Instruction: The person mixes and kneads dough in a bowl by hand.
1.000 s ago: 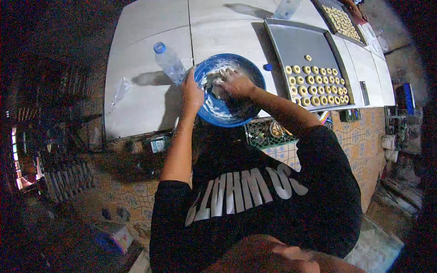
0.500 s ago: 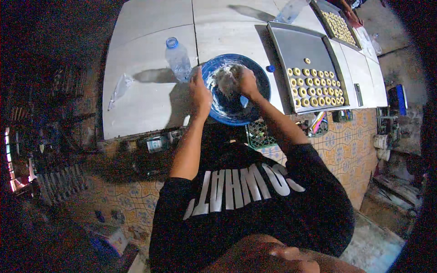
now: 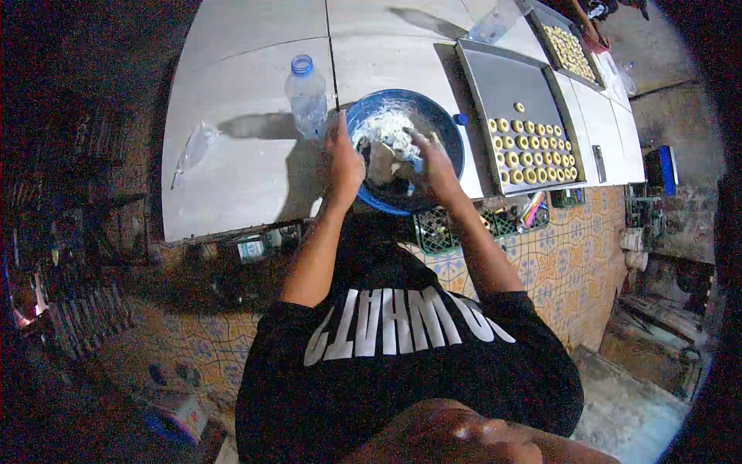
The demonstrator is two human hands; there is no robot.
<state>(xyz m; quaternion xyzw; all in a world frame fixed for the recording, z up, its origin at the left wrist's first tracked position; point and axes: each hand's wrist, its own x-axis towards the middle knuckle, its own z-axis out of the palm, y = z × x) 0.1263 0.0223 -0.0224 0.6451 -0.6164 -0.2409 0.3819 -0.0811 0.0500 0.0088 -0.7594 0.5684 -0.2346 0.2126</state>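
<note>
A round blue basin (image 3: 459, 147) rests near the front edge of the white table, holding a crumbly white floury mixture (image 3: 390, 126). My left hand (image 3: 348, 164) grips the basin's left rim. Inside the right half of the basin is my right hand (image 3: 437, 168), its fingers spread over the mixture and dusted white. Under that palm shows a pale blue patch; I cannot tell what it is. Just behind my left hand stands a clear plastic bottle (image 3: 307, 99) without its cap. A small blue cap (image 3: 461, 119) lies right of the basin.
To the right, a metal tray (image 3: 510, 81) carries rows of small ring-shaped dough pieces. Beyond it are another filled tray (image 3: 547, 25) and another person's hand (image 3: 590, 34). A crumpled plastic bag (image 3: 199, 145) lies at left. Below the table edge is a dark crate (image 3: 434, 233).
My right hand has drawn back toward me within the basin, and its fingers now spread, uncovering more white mixture. My left hand stays on the rim. The view has shifted slightly.
</note>
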